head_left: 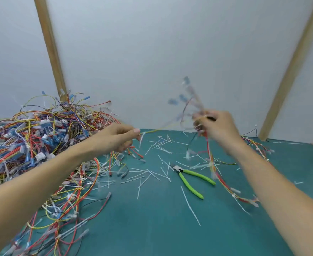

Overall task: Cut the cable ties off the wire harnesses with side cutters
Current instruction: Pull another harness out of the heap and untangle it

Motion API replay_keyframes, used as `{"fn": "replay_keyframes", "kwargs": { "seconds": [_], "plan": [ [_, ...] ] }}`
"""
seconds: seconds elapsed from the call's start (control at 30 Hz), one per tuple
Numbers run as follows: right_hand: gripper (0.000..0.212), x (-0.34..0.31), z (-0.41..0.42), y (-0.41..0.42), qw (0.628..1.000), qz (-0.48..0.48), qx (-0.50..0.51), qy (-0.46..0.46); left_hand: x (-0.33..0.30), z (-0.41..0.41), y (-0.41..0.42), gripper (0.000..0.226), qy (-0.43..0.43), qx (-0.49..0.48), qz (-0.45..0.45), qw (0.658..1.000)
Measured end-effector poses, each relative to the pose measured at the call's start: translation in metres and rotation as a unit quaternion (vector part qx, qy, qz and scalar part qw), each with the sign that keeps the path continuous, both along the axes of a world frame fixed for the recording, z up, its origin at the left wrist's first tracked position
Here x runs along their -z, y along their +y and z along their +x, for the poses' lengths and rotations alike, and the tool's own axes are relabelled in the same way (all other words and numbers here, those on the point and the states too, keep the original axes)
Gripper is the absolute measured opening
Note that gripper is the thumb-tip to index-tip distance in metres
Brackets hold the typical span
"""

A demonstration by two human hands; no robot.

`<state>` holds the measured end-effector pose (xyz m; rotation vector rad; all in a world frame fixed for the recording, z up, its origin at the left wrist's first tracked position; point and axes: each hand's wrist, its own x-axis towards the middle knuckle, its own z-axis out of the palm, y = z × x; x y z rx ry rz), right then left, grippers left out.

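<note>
The wire harness (210, 159) looks light and limp, so it is best gripped at a bundled stretch, not by loose ends. It hangs above the side cutters (192, 177), which lie untouched on the worktop (152, 228). The right hand (216, 126) is clamped around its upper part, seemingly, given the blur; the left hand (120, 138) pinches one yellow strand left of the cutters.

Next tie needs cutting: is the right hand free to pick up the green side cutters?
Probably not yet. The right hand grips a wire harness; the side cutters lie uncovered on the mat below it.
</note>
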<state>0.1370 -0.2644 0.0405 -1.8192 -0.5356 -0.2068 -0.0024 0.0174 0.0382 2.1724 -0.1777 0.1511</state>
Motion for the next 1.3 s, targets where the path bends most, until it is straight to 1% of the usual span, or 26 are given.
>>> {"fn": "replay_keyframes", "kwargs": {
  "seconds": [0.07, 0.13, 0.17, 0.2, 0.23, 0.27, 0.3, 0.33, 0.37, 0.4, 0.43, 0.47, 0.5, 0.53, 0.57, 0.63, 0.67, 0.77, 0.8, 0.87, 0.97, 1.0, 1.07, 1.13, 1.23, 1.3],
  "plan": [
    [0.021, -0.025, 0.005, -0.012, 0.99, 0.1, 0.101, -0.013, 0.0, -0.003, 0.005, 0.031, -0.006, 0.003, 0.082, 0.997],
    [0.02, -0.046, 0.01, -0.024, 0.969, 0.132, 0.203, -0.045, 0.001, -0.004, 0.01, 0.024, -0.021, -0.011, 0.151, 0.988],
    [0.017, -0.051, 0.013, -0.028, 0.962, 0.136, 0.228, -0.056, 0.003, -0.004, 0.011, 0.025, -0.027, -0.017, 0.156, 0.987],
    [0.015, -0.054, 0.015, -0.03, 0.965, 0.116, 0.229, -0.059, 0.003, -0.004, 0.011, 0.026, -0.034, -0.023, 0.137, 0.99],
    [0.014, -0.054, 0.016, -0.028, 0.975, 0.062, 0.207, -0.046, 0.002, -0.003, 0.01, 0.028, -0.041, -0.035, 0.088, 0.995],
    [0.014, -0.051, 0.015, -0.027, 0.987, -0.012, 0.162, -0.013, 0.0, -0.002, 0.009, 0.029, -0.044, -0.049, 0.004, 0.998],
    [0.014, -0.046, 0.014, -0.026, 0.99, -0.077, 0.114, 0.03, -0.005, -0.002, 0.007, 0.029, -0.047, -0.06, -0.1, 0.992],
    [0.016, -0.042, 0.014, -0.027, 0.988, -0.112, 0.09, 0.06, -0.011, -0.001, 0.007, 0.028, -0.056, -0.063, -0.184, 0.979],
    [0.018, -0.038, 0.015, -0.03, 0.987, -0.111, 0.097, 0.066, -0.015, 0.0, 0.009, 0.028, -0.063, -0.05, -0.218, 0.972],
    [0.02, -0.036, 0.017, -0.034, 0.986, -0.087, 0.133, 0.051, -0.016, 0.001, 0.012, 0.029, -0.064, -0.033, -0.183, 0.98],
    [0.021, -0.035, 0.019, -0.039, 0.98, -0.066, 0.187, 0.025, -0.015, -0.002, 0.015, 0.03, -0.05, -0.017, -0.086, 0.995],
    [0.02, -0.034, 0.021, -0.043, 0.969, -0.062, 0.24, 0.007, -0.011, -0.005, 0.019, 0.028, -0.018, -0.005, 0.053, 0.998],
    [0.019, -0.033, 0.022, -0.047, 0.959, -0.074, 0.273, 0.001, -0.006, -0.007, 0.023, 0.025, 0.025, 0.002, 0.192, 0.981],
    [0.019, -0.031, 0.022, -0.049, 0.954, -0.104, 0.282, 0.003, 0.001, -0.008, 0.03, 0.027, 0.064, 0.004, 0.3, 0.952],
    [0.02, -0.028, 0.022, -0.049, 0.95, -0.15, 0.274, 0.011, 0.009, -0.008, 0.037, 0.034, 0.091, -0.004, 0.367, 0.926],
    [0.018, -0.024, 0.021, -0.047, 0.944, -0.208, 0.255, 0.03, 0.02, -0.008, 0.046, 0.042, 0.083, -0.037, 0.432, 0.897],
    [0.012, -0.023, 0.02, -0.046, 0.942, -0.21, 0.259, 0.034, 0.024, -0.008, 0.045, 0.04, 0.065, -0.034, 0.427, 0.901],
    [0.01, -0.02, 0.021, -0.043, 0.94, -0.19, 0.281, 0.028, 0.029, -0.011, 0.039, 0.024, 0.057, 0.021, 0.274, 0.96],
    [0.009, -0.019, 0.022, -0.043, 0.941, -0.19, 0.279, 0.028, 0.027, -0.012, 0.039, 0.02, 0.063, 0.023, 0.243, 0.968],
    [0.009, -0.016, 0.023, -0.046, 0.945, -0.179, 0.271, 0.032, 0.02, -0.014, 0.049, 0.015, 0.075, 0.0, 0.255, 0.964],
    [0.009, -0.014, 0.024, -0.048, 0.949, -0.162, 0.267, 0.041, 0.017, -0.015, 0.06, 0.019, 0.092, -0.039, 0.33, 0.939],
    [0.007, -0.012, 0.025, -0.046, 0.95, -0.162, 0.263, 0.042, 0.018, -0.015, 0.06, 0.019, 0.085, -0.039, 0.319, 0.943],
    [0.007, -0.007, 0.023, -0.04, 0.952, -0.173, 0.247, 0.045, 0.02, -0.015, 0.057, 0.018, 0.072, -0.017, 0.232, 0.97],
    [0.009, -0.002, 0.022, -0.032, 0.955, -0.185, 0.226, 0.045, 0.02, -0.016, 0.056, 0.016, 0.087, 0.023, 0.167, 0.982],
    [0.013, 0.003, 0.021, -0.025, 0.956, -0.194, 0.216, 0.041, 0.023, -0.018, 0.058, 0.014, 0.093, 0.043, 0.197, 0.975],
    [0.01, 0.004, 0.019, -0.023, 0.951, -0.211, 0.223, 0.031, 0.026, -0.018, 0.058, 0.02, 0.08, 0.042, 0.208, 0.974]
  ]
}}
